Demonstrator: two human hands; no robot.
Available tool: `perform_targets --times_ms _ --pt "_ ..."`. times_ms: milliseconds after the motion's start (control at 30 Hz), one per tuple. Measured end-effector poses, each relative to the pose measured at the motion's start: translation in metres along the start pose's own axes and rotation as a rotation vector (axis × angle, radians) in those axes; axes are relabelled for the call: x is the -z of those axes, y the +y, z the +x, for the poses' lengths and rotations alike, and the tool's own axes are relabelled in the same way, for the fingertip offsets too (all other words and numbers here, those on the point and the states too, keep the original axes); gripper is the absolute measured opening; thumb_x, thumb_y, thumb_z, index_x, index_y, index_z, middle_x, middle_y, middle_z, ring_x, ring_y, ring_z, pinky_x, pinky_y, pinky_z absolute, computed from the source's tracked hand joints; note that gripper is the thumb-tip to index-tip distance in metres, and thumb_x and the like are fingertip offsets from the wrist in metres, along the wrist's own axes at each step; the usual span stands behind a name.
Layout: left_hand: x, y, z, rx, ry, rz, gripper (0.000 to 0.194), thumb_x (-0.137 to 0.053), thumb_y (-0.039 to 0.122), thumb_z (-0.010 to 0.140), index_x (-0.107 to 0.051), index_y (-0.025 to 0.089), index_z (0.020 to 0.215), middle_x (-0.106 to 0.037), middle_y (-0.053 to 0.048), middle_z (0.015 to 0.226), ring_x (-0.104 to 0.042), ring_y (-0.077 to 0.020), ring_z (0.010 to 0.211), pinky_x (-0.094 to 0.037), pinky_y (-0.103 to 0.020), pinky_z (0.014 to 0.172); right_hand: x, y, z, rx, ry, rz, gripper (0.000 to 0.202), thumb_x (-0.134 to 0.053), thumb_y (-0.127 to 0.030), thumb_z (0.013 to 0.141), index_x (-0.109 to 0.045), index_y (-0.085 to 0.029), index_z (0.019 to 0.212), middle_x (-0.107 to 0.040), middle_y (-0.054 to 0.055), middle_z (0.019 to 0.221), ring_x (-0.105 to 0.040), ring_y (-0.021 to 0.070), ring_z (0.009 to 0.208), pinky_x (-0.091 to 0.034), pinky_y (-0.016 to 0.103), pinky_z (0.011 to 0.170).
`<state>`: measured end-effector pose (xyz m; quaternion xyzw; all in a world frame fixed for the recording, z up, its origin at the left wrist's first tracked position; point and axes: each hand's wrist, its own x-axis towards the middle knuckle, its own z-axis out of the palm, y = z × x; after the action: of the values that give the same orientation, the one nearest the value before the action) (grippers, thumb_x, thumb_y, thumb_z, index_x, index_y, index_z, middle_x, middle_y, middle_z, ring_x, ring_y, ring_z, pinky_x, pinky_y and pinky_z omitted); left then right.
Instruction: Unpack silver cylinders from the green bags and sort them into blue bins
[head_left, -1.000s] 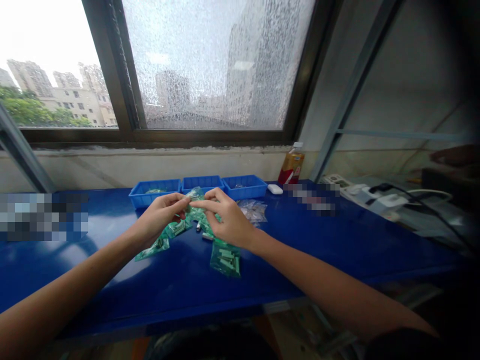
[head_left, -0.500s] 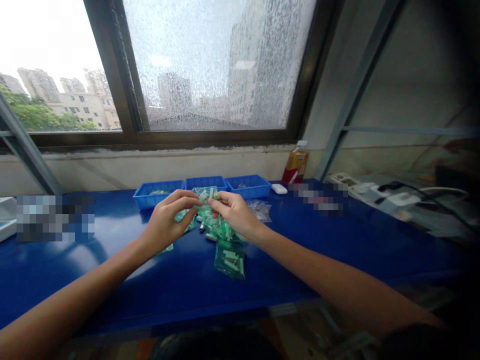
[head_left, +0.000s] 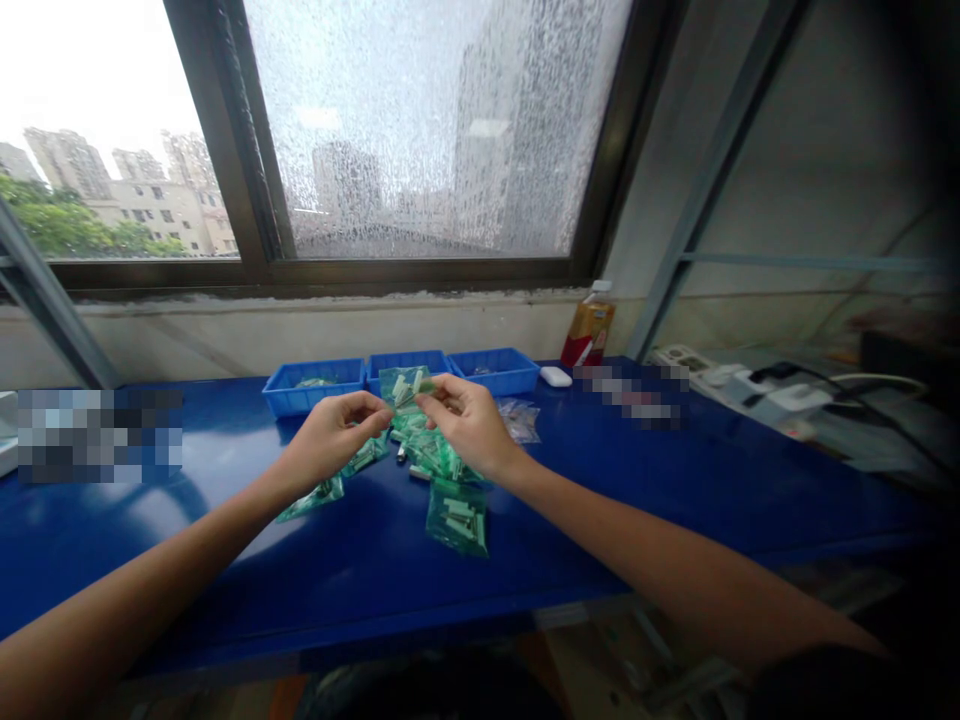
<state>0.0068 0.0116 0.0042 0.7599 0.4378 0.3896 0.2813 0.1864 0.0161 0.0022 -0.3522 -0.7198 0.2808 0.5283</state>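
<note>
A small green plastic bag [head_left: 403,386] with several pale stick-like parts in it is held up in front of the blue bins. My right hand [head_left: 474,425] pinches its right side between thumb and fingers. At the bag's lower left corner, my left hand [head_left: 341,428] is closed, thumb against fingertips. Below them lies a pile of similar green bags [head_left: 431,450] with loose parts at its edge. One filled bag [head_left: 457,518] lies nearer to me, and another green bag [head_left: 319,496] sits partly beneath my left wrist.
Three blue bins [head_left: 315,388] stand in a row along the back of the blue table [head_left: 570,540]. Clear plastic bags [head_left: 519,420] lie right of the pile. A white case [head_left: 555,377] and a bottle [head_left: 589,328] stand back right, with power strips [head_left: 765,388] further right.
My left hand has moved slightly down and left, its fingers drawing together. More of the held bag and of the bags under my left hand now shows. The right hand keeps its pinch.
</note>
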Motion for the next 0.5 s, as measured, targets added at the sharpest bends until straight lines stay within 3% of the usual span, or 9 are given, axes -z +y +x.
perform_targets --times_ms 133,300,367,500 --pt "0.001 -0.003 0.0 -0.04 0.099 0.2 0.023 -0.05 0.034 0.078 -0.058 0.014 0.071 -0.056 0.001 0.06 -0.05 -0.0107 0.055 -0.037 -0.021 0.051 0.002 -0.004 -0.003 0.081 0.024 -0.209 0.014 -0.06 -0.028 0.075 -0.064 -0.016 0.076 -0.046 -0.002 0.063 -0.043 0.009 0.057 -0.035 0.023 0.053" --pt "0.005 -0.004 -0.001 -0.161 0.303 0.373 0.014 -0.048 0.024 0.079 -0.059 0.015 0.08 -0.058 0.001 0.062 -0.048 -0.009 0.049 -0.035 -0.02 0.049 0.001 -0.014 -0.007 -0.074 -0.282 0.084 0.034 -0.047 -0.044 0.083 -0.061 -0.014 0.091 -0.051 -0.001 0.061 -0.046 0.0086 0.052 -0.034 0.022 0.048" --pt "0.007 -0.003 -0.003 -0.242 0.387 0.426 0.015 -0.049 0.022 0.078 -0.06 0.016 0.085 -0.06 0.001 0.066 -0.05 -0.0091 0.05 -0.037 -0.02 0.051 -0.001 -0.015 -0.008 -0.174 -0.304 0.188 0.04 -0.044 -0.048 0.084 -0.056 -0.013 0.099 -0.056 0.002 0.072 -0.052 0.0104 0.057 -0.036 0.023 0.049" --pt "0.01 0.002 -0.01 -0.471 0.464 0.526 0.014 -0.051 0.021 0.08 -0.063 0.018 0.085 -0.063 0.001 0.068 -0.051 -0.0095 0.054 -0.04 -0.021 0.057 -0.008 -0.014 -0.011 -0.231 -0.281 0.146 0.043 -0.062 -0.039 0.073 -0.051 -0.016 0.108 -0.058 0.007 0.095 -0.055 0.0139 0.075 -0.043 0.025 0.059"
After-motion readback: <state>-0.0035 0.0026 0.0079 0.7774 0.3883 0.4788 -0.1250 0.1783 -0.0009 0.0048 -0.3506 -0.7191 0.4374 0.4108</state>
